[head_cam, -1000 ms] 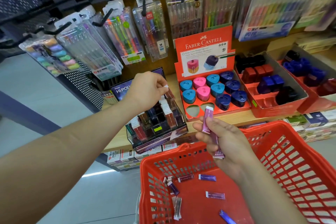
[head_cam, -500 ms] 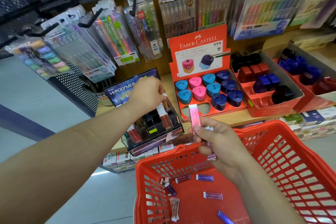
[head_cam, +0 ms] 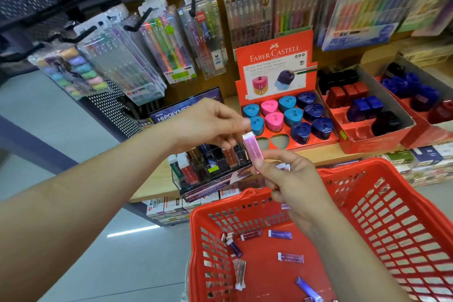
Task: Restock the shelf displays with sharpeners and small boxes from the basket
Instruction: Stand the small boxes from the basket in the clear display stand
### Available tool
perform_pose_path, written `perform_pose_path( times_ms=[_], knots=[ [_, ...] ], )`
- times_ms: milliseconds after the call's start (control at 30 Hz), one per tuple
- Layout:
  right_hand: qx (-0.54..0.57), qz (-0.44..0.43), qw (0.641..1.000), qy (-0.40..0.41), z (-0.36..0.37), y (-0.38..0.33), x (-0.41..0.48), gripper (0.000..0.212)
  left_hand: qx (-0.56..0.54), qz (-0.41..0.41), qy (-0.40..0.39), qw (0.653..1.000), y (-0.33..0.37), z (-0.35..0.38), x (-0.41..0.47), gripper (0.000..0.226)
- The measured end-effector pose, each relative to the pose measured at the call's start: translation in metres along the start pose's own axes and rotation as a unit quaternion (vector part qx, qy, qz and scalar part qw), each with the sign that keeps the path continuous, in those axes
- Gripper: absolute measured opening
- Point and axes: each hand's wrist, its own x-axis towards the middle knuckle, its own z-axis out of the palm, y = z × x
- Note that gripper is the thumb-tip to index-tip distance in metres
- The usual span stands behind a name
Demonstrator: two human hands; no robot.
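Hands meet just above the red basket: right hand pinching a pink box by its lower end, left hand fingers closing on its top.

Clear plastic packs of coloured gel pens hung on black metal hooks, with a grey tiled floor off to the side.
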Motion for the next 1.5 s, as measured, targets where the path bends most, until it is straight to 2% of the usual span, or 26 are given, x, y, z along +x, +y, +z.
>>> perform_pose_path(
  times_ms=[67, 167, 233, 333, 467, 633, 833, 967, 1133, 1233, 1300, 1433, 1500],
  knots=[
    [-0.026, -0.015, 1.0, -0.009, 0.006, 0.001, -0.003, 0.011, 0.022, 0.006, -0.001, 1.0, -0.004, 0.0, -0.007, 0.008],
    [-0.019, -0.005, 1.0, -0.014, 0.012, 0.0, -0.008, 0.019, 0.009, -0.003, 0.043, 0.999, -0.012, -0.012, -0.012, 0.01],
    [0.062, 0.038, 0.997, -0.023, 0.013, -0.005, -0.01, 0.031, 0.001, 0.0, 0.084, 0.996, -0.016, -0.026, -0.014, 0.011],
    [0.255, 0.096, 0.961, -0.043, 0.005, -0.009, -0.01, 0.05, 0.001, -0.001, 0.153, 0.988, -0.023, -0.046, -0.017, 0.006],
    [0.317, 0.101, 0.941, -0.052, 0.002, -0.009, -0.008, 0.053, 0.099, -0.007, 0.235, 0.967, -0.04, -0.057, -0.016, 0.007],
    [0.253, 0.135, 0.958, -0.028, 0.002, -0.003, -0.008, 0.027, 0.26, 0.012, 0.249, 0.933, -0.048, -0.061, -0.014, 0.003],
    [0.159, 0.111, 0.98, -0.03, 0.004, 0.009, -0.002, 0.024, 0.307, 0.031, 0.19, 0.932, -0.043, -0.057, -0.023, 0.01],
    [0.124, 0.087, 0.988, -0.041, 0.005, 0.013, -0.001, 0.023, 0.276, 0.015, 0.167, 0.947, -0.036, -0.05, -0.026, 0.009],
    [0.083, 0.083, 0.992, -0.051, 0.003, 0.015, -0.003, 0.018, 0.198, 0.016, 0.136, 0.971, -0.023, -0.047, -0.028, 0.019],
    [0.073, 0.073, 0.993, -0.064, 0.002, 0.015, -0.003, 0.045, 0.185, 0.028, 0.146, 0.971, -0.02, -0.043, -0.024, 0.012],
    [0.068, 0.064, 0.994, -0.063, 0.001, 0.015, -0.001, 0.051, 0.187, 0.04, 0.167, 0.967, -0.021, -0.041, -0.019, 0.007],
    [0.083, 0.07, 0.993, -0.045, -0.002, 0.009, 0.002, 0.034, 0.259, 0.08, 0.218, 0.937, -0.024, -0.042, -0.004, 0.012],
    [0.088, 0.076, 0.992, -0.04, -0.003, 0.006, 0.005, 0.022, 0.252, 0.069, 0.227, 0.938, -0.025, -0.044, 0.005, 0.014]
  ],
)
